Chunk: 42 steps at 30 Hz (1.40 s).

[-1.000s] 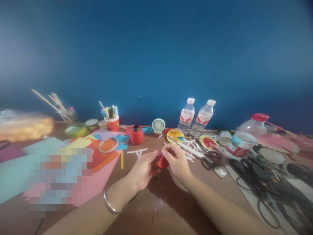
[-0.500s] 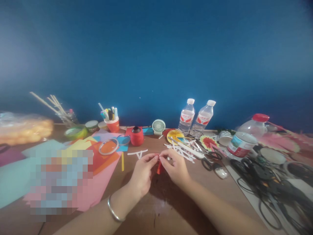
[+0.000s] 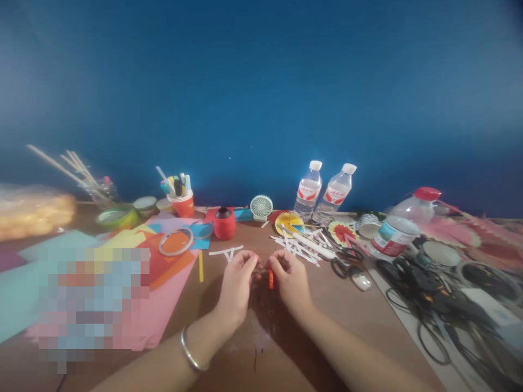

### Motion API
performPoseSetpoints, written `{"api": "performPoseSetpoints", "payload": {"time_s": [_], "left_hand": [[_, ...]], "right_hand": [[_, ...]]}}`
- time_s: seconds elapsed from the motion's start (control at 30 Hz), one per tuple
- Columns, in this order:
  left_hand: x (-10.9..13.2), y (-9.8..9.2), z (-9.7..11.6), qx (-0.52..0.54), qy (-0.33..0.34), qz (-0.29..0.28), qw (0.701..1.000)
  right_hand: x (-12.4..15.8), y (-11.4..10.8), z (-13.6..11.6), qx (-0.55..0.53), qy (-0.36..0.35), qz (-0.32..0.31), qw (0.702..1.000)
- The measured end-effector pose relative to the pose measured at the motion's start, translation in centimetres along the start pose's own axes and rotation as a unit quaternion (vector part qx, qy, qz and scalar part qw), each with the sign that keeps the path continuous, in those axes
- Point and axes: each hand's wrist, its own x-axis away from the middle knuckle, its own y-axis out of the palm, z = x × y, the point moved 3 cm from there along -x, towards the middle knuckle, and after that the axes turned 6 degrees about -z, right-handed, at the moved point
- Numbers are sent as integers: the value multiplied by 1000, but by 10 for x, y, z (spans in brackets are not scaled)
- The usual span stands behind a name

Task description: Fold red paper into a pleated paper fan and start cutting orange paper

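Over the middle of the brown table, my right hand (image 3: 292,282) pinches a small red-orange folded piece (image 3: 271,280), likely paper, that hangs below its thumb and fingertips. My left hand (image 3: 237,284), with a silver bangle on the wrist, is closed in a pinch just to the left. Whatever lies between its fingertips is too small or hidden to make out. A narrow gap separates the two hands. Behind them lie white paper strips (image 3: 295,249), and a short white strip (image 3: 226,251) lies beyond the left hand.
Coloured paper sheets (image 3: 175,296) spread on the left, near a marker cup (image 3: 182,206). A red jar (image 3: 224,224), a small fan (image 3: 261,207) and two water bottles (image 3: 308,188) stand at the back. Scissors (image 3: 341,267), a large bottle (image 3: 394,235) and black cables (image 3: 433,294) are right.
My hands have drawn apart from touching fingertips, and the red-orange piece stays with the right hand. The view has shifted slightly, so the table objects appear farther left.
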Motion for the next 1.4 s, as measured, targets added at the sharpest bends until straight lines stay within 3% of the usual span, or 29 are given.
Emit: {"api": "performPoseSetpoints", "payload": {"time_s": [0.17,0.27,0.4,0.53,0.6,0.83,1.0,1.07,1.23,1.4], "left_hand": [[2,-1,2,-88,47,1,995],[3,0,1,-21,32,24,999],[0,-1,4,106,10,98,989],[-7,-6,12,157,-31,189,969],[-12,-9,20,160,-33,208,964],[-32,-28,56,149,8,182,972],[-53,-27,66,30,-24,34,999],[-61,-24,66,7,-30,-1,1000],[-79,-25,70,37,-45,30,998],[-86,-32,89,62,-21,51,997]], "right_hand": [[6,-1,4,7,18,-9,1000],[8,1,10,-9,36,-17,999],[8,2,21,-62,69,-11,996],[7,4,23,-97,88,-4,991],[7,4,22,-93,95,-4,991],[9,5,21,-82,109,-16,991],[11,8,19,-54,97,-53,992],[12,9,19,-41,98,-62,992],[13,10,22,-14,103,-70,992],[13,10,21,8,102,-78,992]]}}
